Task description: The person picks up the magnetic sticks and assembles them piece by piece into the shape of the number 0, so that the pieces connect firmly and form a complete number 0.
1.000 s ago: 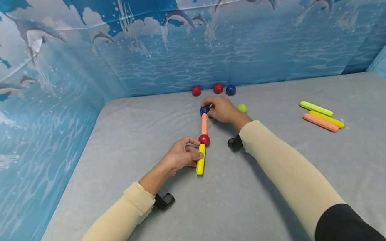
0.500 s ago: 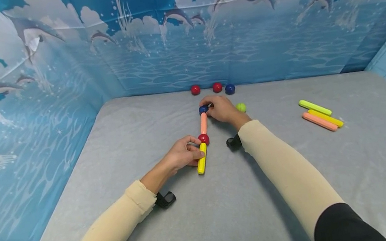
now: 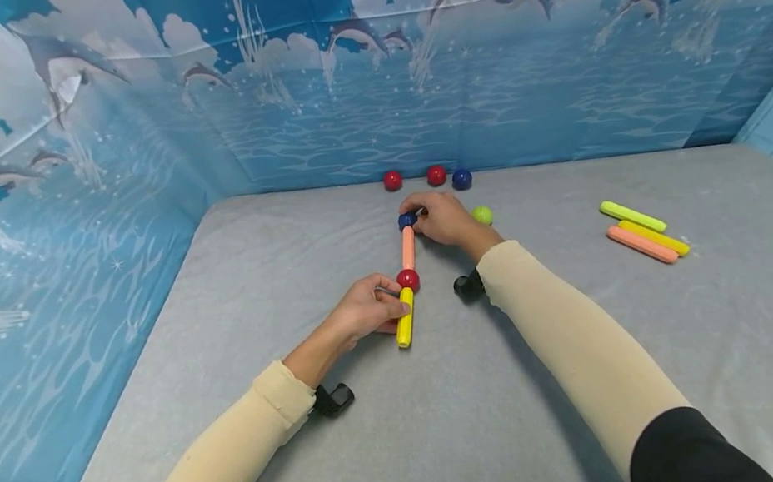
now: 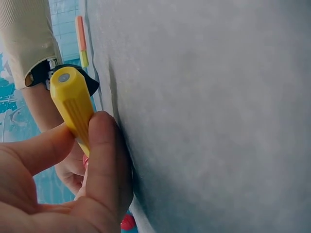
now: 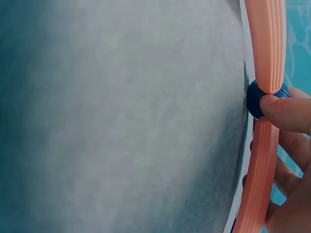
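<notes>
In the head view, a chain of magnetic toy rods and balls lies on the grey cloth. My left hand (image 3: 365,309) pinches a yellow rod (image 3: 405,332), whose far end meets a red ball (image 3: 408,280). From there an orange rod (image 3: 408,248) runs to a dark blue ball (image 3: 407,221), gripped between the thumb and fingers of my right hand (image 3: 445,219). The right wrist view shows two orange rods at the blue ball (image 5: 254,101): an upper rod (image 5: 266,43) and a lower rod (image 5: 258,179) beside the palm. A metal disc (image 4: 64,77) caps the yellow rod's near end.
Two red balls, a left one (image 3: 392,181) and a right one (image 3: 436,175), and a blue ball (image 3: 462,179) line the back edge. Behind my right wrist sits a green ball (image 3: 482,215). Yellow-green (image 3: 633,216), yellow (image 3: 667,240) and orange (image 3: 643,244) rods lie at the right.
The yellow rod's near end has shifted very slightly to the right with my left hand. My right hand keeps its hold on the blue ball.
</notes>
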`<state>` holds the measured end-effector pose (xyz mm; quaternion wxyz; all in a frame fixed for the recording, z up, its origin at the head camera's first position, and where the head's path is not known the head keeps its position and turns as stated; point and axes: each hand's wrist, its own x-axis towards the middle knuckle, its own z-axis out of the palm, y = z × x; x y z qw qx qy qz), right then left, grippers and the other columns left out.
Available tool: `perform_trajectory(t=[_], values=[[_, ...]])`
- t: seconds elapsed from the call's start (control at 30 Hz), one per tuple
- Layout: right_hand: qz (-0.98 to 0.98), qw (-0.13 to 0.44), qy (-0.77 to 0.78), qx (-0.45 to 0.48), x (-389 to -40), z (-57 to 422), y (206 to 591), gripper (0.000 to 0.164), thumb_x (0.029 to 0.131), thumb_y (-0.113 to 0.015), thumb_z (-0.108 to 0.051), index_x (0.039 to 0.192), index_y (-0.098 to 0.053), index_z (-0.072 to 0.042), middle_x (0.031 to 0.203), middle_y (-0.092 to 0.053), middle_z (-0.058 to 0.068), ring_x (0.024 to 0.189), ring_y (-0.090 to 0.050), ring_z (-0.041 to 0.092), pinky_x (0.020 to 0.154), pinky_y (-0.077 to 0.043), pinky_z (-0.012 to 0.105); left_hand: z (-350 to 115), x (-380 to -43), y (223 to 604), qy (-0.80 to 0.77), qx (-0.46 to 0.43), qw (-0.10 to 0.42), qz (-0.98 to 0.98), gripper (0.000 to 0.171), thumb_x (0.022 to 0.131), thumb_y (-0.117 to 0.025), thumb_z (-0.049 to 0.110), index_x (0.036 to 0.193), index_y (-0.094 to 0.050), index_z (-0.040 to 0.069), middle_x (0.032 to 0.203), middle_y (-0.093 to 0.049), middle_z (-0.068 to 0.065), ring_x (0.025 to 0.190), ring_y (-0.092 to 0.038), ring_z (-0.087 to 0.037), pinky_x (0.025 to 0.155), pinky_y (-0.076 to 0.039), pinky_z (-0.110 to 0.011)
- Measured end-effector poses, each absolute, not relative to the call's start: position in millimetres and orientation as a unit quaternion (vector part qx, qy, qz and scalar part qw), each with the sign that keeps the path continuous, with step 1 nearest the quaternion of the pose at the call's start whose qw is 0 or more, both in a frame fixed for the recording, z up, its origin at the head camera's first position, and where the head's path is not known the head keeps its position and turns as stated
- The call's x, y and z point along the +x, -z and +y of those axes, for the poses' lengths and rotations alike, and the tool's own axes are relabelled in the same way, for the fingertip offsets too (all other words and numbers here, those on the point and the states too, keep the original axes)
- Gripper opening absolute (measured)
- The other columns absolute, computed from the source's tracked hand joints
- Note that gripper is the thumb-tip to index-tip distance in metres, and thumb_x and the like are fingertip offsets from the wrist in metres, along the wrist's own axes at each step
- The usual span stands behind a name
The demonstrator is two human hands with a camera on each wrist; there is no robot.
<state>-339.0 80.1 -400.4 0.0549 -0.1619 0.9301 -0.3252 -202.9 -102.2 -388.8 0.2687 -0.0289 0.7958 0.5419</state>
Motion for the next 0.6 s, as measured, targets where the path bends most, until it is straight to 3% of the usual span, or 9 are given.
perform_trajectory(t=[0.43, 0.6], values=[[0.934, 0.053, 0.313, -0.163, -341, 81, 400, 0.033, 0.096, -0.057, -0.008, 0.125, -0.066, -0.019, 0.136, -0.063, 0.008, 0.105, -0.056, 0.028, 0.099, -0.049, 0.044, -104, -204, 390, -0.555, -0.025, 0.266, 0.788, 0.027, 0.093, -0.066, 0.005, 0.116, -0.053, 0.0, 0.098, -0.06, -0.009, 0.079, -0.065, -0.016, 0.075, -0.061, -0.033], [0.944, 0.045, 0.258, -0.199, -337, 92, 391, 0.033, 0.098, -0.058, -0.014, 0.13, -0.064, -0.019, 0.143, -0.057, 0.011, 0.119, -0.056, 0.031, 0.105, -0.046, 0.049, -108, -205, 391, -0.545, -0.027, 0.272, 0.793, 0.026, 0.095, -0.065, 0.011, 0.117, -0.053, 0.002, 0.1, -0.06, -0.01, 0.075, -0.063, -0.017, 0.069, -0.061, -0.03]])
